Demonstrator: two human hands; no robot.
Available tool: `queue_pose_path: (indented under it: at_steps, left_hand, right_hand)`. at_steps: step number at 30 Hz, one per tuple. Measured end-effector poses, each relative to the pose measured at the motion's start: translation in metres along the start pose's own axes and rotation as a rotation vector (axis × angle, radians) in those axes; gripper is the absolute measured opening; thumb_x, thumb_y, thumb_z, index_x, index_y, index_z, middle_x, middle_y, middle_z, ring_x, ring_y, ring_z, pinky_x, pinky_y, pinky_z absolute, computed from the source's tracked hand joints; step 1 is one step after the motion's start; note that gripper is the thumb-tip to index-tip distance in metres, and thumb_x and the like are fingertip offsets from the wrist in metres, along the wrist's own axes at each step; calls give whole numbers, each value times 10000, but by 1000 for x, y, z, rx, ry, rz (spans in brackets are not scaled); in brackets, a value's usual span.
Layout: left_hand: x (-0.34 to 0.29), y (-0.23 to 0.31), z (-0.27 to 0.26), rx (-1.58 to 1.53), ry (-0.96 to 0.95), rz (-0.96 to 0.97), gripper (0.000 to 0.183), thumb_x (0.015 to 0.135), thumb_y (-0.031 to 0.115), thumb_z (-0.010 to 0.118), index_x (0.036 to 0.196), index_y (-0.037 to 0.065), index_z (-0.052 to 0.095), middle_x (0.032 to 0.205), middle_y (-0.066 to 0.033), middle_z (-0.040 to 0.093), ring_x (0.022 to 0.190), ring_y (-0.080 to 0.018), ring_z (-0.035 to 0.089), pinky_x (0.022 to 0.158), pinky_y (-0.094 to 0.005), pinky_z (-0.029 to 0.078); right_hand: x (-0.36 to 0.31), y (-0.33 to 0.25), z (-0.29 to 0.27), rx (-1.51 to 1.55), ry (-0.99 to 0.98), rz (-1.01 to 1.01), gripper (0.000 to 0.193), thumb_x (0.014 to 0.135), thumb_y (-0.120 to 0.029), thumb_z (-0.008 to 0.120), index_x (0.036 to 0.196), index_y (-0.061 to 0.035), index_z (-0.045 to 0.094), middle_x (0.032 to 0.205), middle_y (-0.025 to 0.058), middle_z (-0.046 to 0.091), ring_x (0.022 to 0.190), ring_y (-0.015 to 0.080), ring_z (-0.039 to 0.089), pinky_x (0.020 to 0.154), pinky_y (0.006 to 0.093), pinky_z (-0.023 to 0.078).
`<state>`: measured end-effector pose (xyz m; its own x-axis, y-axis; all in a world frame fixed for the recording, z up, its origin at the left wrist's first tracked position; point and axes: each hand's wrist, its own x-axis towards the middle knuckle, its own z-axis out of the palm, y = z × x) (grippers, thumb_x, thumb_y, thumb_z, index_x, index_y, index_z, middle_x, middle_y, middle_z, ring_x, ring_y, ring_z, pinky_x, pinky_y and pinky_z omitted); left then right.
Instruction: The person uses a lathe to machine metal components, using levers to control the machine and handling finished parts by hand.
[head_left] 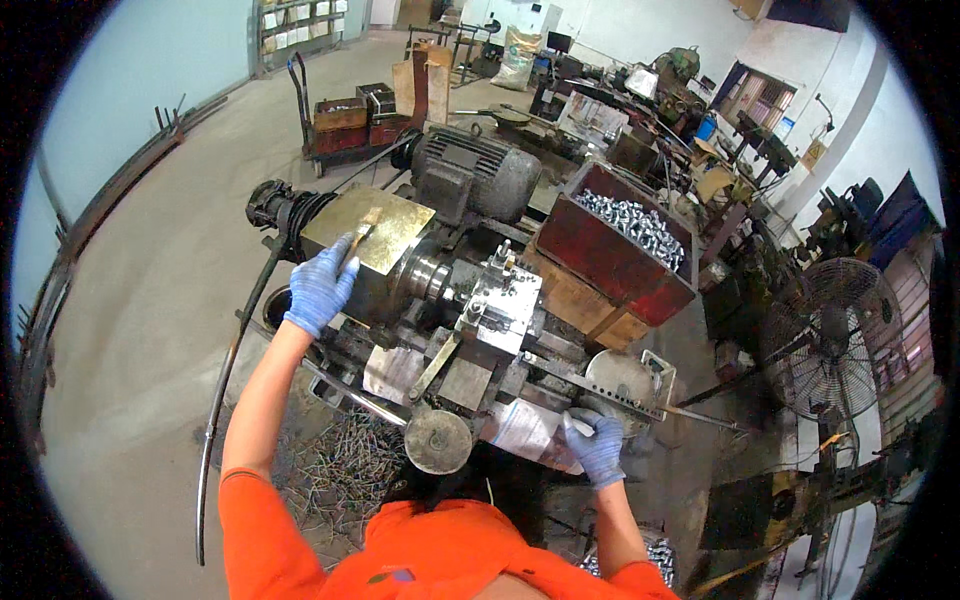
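Head view: the fingers of my gloved left hand (322, 285) are closed round a small brush-like tool (366, 226), which lies over the brass-coloured cover (402, 216) on top of a machine's headstock. My gloved right hand (596, 452) is low on the opposite side, with its fingers bent beside a pale sheet (527, 432); I cannot tell whether they grip anything. Between my hands, to the right of the bright cylindrical chuck (428, 277), stands a tool block (503, 308) with a shiny upper face. A grey round disc (438, 442) lies nearest my body, and to its left a heap of thin shavings (345, 462) covers the floor. Beyond the headstock sits a finned motor (478, 172); to its right, a dark red bin (612, 252) holds many small silvery metal parts (634, 226).
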<state>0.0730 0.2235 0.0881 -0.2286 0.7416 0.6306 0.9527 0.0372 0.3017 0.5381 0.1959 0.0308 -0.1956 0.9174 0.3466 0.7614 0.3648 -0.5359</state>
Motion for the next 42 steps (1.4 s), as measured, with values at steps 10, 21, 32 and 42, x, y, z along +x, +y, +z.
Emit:
queue_pose_path:
  at_steps: [10, 21, 32, 42]
  left_hand:
    - [23, -34, -28, 236, 19, -125, 275, 862, 318, 525, 1024, 131, 644, 845, -162, 641, 723, -331, 620, 648, -423, 486]
    - [-11, 102, 2, -231, -290, 83, 277, 845, 322, 500, 942, 128, 671, 738, -167, 628, 707, -339, 610, 671, -442, 475]
    - [-35, 94, 50, -192, -366, 47, 273, 817, 309, 535, 934, 108, 677, 746, -165, 634, 717, -331, 617, 674, -431, 485]
    - [2, 44, -17, -207, 124, 47, 242, 853, 260, 558, 973, 75, 658, 811, -156, 644, 720, -313, 627, 649, -386, 485]
  right_hand:
    - [-13, 14, -4, 113, 20, 58, 199, 704, -203, 707, 814, -39, 693, 780, 146, 666, 764, 256, 646, 733, 324, 483]
    - [-34, 1, -19, 60, 37, 67, 172, 702, -201, 701, 785, -50, 692, 800, 127, 663, 766, 266, 629, 735, 339, 474]
    - [-47, 17, -20, 106, 102, 17, 91, 714, -66, 697, 778, -6, 674, 794, 109, 667, 704, 167, 618, 639, 265, 471]
    - [-59, 28, -22, 170, 145, 122, 96, 717, -118, 697, 743, -28, 676, 758, 114, 660, 723, 243, 632, 680, 318, 485]
